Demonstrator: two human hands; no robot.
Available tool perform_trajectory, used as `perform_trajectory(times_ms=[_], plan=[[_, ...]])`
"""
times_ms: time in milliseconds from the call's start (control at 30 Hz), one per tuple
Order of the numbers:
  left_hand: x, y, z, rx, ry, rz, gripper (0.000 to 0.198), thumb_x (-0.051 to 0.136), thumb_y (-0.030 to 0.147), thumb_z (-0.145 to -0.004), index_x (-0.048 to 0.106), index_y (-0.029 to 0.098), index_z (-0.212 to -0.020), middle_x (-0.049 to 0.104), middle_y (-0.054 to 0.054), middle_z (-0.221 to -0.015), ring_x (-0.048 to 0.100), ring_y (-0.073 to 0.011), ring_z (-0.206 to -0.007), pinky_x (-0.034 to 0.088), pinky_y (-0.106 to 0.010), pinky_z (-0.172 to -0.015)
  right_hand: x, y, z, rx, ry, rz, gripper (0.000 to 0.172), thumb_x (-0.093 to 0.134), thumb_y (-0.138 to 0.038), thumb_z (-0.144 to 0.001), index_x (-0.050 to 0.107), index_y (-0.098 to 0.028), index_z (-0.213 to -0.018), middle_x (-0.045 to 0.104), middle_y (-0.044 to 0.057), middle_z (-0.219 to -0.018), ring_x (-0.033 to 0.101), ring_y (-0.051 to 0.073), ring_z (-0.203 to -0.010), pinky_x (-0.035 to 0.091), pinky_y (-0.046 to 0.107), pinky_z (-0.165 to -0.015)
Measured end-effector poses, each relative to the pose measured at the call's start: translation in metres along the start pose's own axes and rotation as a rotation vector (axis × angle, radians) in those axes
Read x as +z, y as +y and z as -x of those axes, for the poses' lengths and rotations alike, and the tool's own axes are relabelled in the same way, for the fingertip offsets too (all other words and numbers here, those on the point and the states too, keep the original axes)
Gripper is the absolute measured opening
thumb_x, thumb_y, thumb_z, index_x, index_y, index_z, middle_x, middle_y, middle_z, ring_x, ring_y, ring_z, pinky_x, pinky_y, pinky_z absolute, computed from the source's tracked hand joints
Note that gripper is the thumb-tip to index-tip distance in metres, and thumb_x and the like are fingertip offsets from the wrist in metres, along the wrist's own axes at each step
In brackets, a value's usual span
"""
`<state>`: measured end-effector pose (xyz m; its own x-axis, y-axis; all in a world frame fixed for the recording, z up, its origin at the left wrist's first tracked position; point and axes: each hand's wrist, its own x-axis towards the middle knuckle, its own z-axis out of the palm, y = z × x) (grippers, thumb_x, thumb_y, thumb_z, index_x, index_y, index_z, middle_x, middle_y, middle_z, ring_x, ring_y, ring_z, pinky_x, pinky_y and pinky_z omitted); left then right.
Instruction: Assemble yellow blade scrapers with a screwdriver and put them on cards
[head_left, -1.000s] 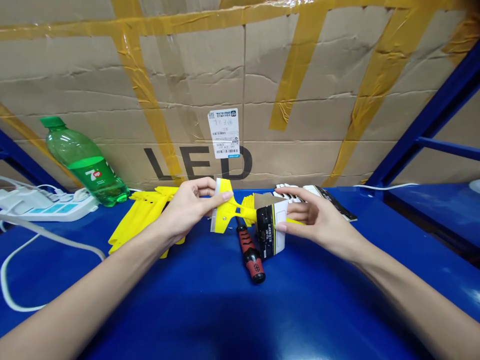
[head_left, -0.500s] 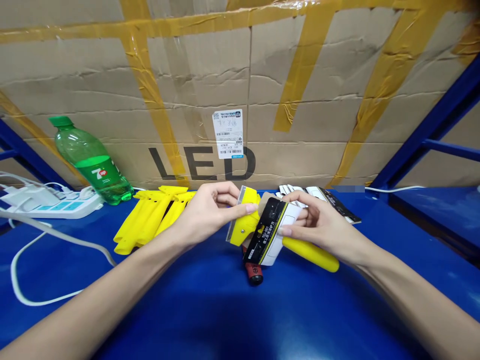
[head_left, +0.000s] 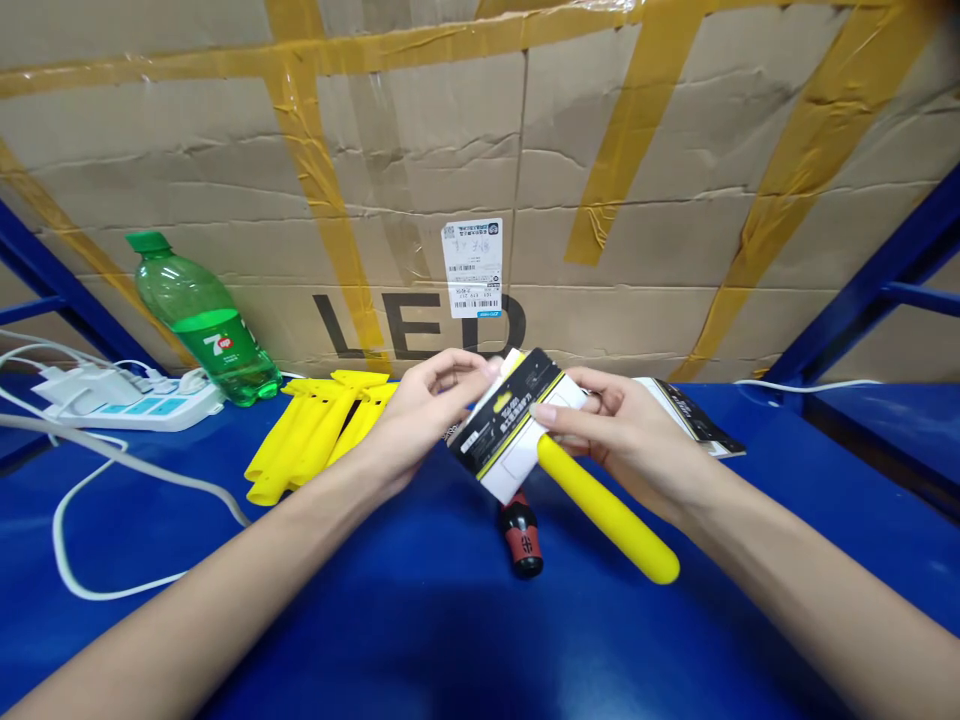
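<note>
blue shelf (head_left: 420, 620): left hand (head_left: 431, 415), right hand (head_left: 622, 440) holding carded yellow scraper (head_left: 600, 505)

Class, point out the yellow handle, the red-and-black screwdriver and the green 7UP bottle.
Yellow handle (head_left: 607, 510), head view, on its shaft.
Red-and-black screwdriver (head_left: 523, 540), head view, on its grip.
Green 7UP bottle (head_left: 199, 300), head view, on its body.

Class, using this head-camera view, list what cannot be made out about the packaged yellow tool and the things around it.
Head view only:
- Head of the yellow-handled tool: hidden by the black-and-white card and left hand.
- Screwdriver shaft: hidden by the card.
- Card's small print: too small to read.
- Black printed packet: one end hidden by the right hand.
</note>
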<state>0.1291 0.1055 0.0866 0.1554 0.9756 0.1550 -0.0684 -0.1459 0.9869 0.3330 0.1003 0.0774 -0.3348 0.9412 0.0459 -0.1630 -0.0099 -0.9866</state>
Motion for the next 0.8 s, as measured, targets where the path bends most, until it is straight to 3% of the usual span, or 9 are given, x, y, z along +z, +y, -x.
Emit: perform_trajectory(times_ms=[100,233,367,467,600,800], plan=[[-0.007,0.001,-0.001,-0.128,-0.056,0.213,0.045,0.067,0.06,-0.085,0.068,0.019,-0.102,0.072,-0.006,-0.097,0.065,-0.0181,-0.087,0.052,-0.03,-0.076,0.004,-0.009,-0.007,-0.042,0.092,-0.067,0.033,0.09,-0.027,-0.066,0.071,-0.021,-0.092,0.076,0.002,-0.09,0.071,0.016,-0.079,0.055,0.022,-0.061],[-0.017,0.0,0.0,-0.166,-0.189,0.247,0.064,0.073,0.069,-0.073,0.064,0.018,-0.111,0.075,-0.01,-0.095,0.07,-0.024,-0.087,0.056,-0.039,-0.078,0.009,-0.013,-0.014,-0.085,0.194,-0.179,0.029,0.087,-0.028,-0.072,0.072,-0.023,-0.097,0.077,0.003,-0.105,0.072,0.019,-0.089,0.061,0.03,-0.073],[-0.014,-0.005,0.005,-0.236,-0.277,0.043,0.058,0.09,0.042,-0.067,0.058,0.02,-0.111,0.078,-0.007,-0.09,0.072,-0.0214,-0.087,0.056,-0.04,-0.084,0.016,-0.004,-0.013,-0.133,0.255,-0.331,0.022,0.084,-0.023,-0.076,0.072,-0.025,-0.094,0.077,0.001,-0.11,0.072,0.02,-0.103,0.06,0.033,-0.09],[-0.003,-0.012,0.011,-0.289,-0.327,-0.035,0.048,0.091,0.027,-0.066,0.053,0.02,-0.095,0.077,-0.003,-0.084,0.073,-0.0182,-0.081,0.056,-0.035,-0.08,0.02,0.005,-0.011,-0.142,0.283,-0.39,0.03,0.086,-0.022,-0.072,0.071,-0.027,-0.099,0.077,0.001,-0.112,0.069,0.023,-0.112,0.058,0.037,-0.097],[0.007,-0.015,0.016,-0.289,-0.393,-0.038,0.045,0.086,0.02,-0.069,0.049,0.022,-0.095,0.074,0.001,-0.079,0.071,-0.0147,-0.074,0.054,-0.03,-0.075,0.019,0.01,-0.008,-0.141,0.265,-0.347,0.036,0.086,-0.027,-0.072,0.071,-0.028,-0.105,0.075,0.001,-0.117,0.066,0.026,-0.119,0.056,0.041,-0.101],[-0.002,-0.002,0.016,-0.294,-0.511,-0.174,0.043,0.077,0.019,-0.075,0.052,0.022,-0.11,0.069,0.002,-0.083,0.066,-0.0135,-0.078,0.049,-0.028,-0.076,-0.006,0.015,-0.004,-0.11,0.285,-0.233,0.028,0.083,-0.03,-0.077,0.071,-0.028,-0.102,0.072,0.002,-0.126,0.064,0.027,-0.122,0.057,0.041,-0.101]])
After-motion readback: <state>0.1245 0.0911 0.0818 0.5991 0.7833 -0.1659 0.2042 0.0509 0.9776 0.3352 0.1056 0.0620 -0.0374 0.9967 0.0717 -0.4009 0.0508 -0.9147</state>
